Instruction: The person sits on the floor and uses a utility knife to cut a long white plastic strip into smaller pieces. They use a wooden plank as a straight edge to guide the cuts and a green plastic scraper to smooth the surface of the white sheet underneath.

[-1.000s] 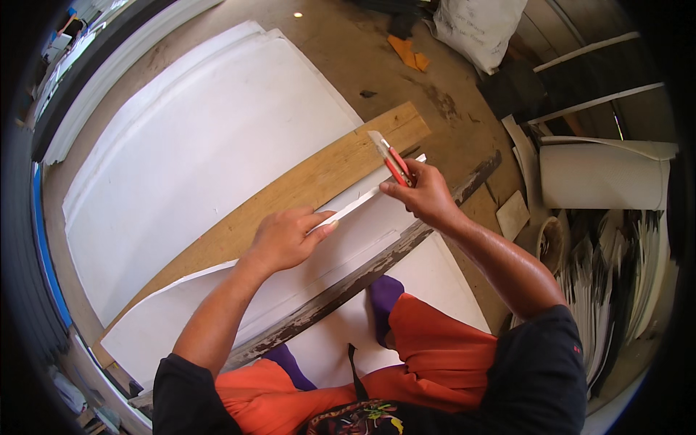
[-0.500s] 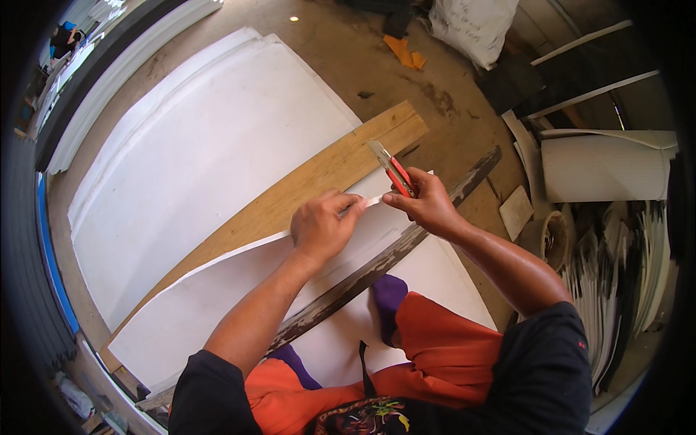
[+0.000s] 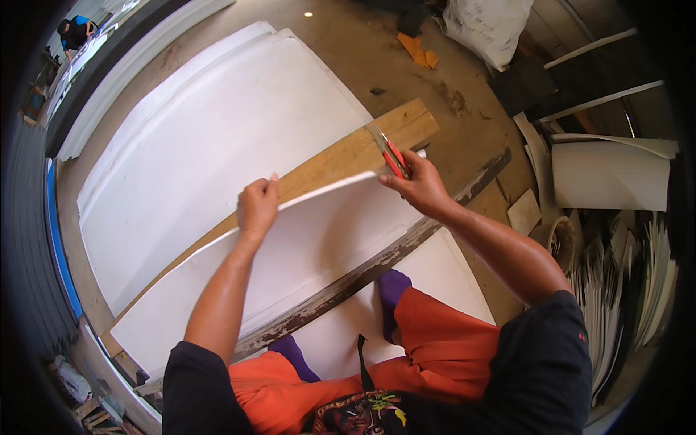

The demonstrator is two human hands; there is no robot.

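at 2 o'clock the right hand (image 3: 417,187) closes around a red cutter knife (image 3: 394,164), blade toward 11. at 9 o'clock the left hand (image 3: 257,208) curls at the edge of a white sheet (image 3: 319,243) bowed across the middle; whether it pinches, i cannot tell.

"What are the things held up by?"
"By the brown floor (image 3: 341,51). It is partly covered by big white sheets (image 3: 217,138), laid flat in a pile."
"And what else is seen on it?"
"Some orange scraps (image 3: 413,51) are seen, and near them a little dark bit (image 3: 378,91) and a fat white sack (image 3: 486,32)."
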